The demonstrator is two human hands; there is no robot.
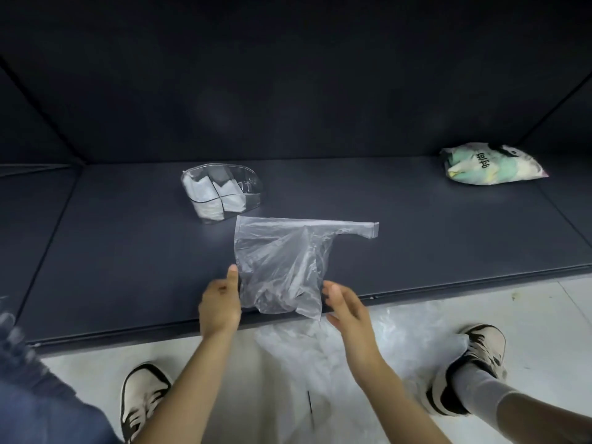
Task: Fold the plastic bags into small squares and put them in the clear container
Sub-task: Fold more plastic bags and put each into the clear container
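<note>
Clear plastic: one plastic bag (282, 267), part-folded, one handle strip lying out to the right, is spread flat at the near edge of the dark tabletop (128, 251). Its near left edge is pinched by the left hand (221, 302); the right hand (344, 304) is held released just beside the near right corner. One clear container (221, 191), divided into compartments, stands just behind it; four or so white folded squares appear stored inside, though the count is uncertain. One packed printed bag (491, 165) lies far right. More loose plastic (336, 347) awaits on the floor. Task judged midway.
</note>
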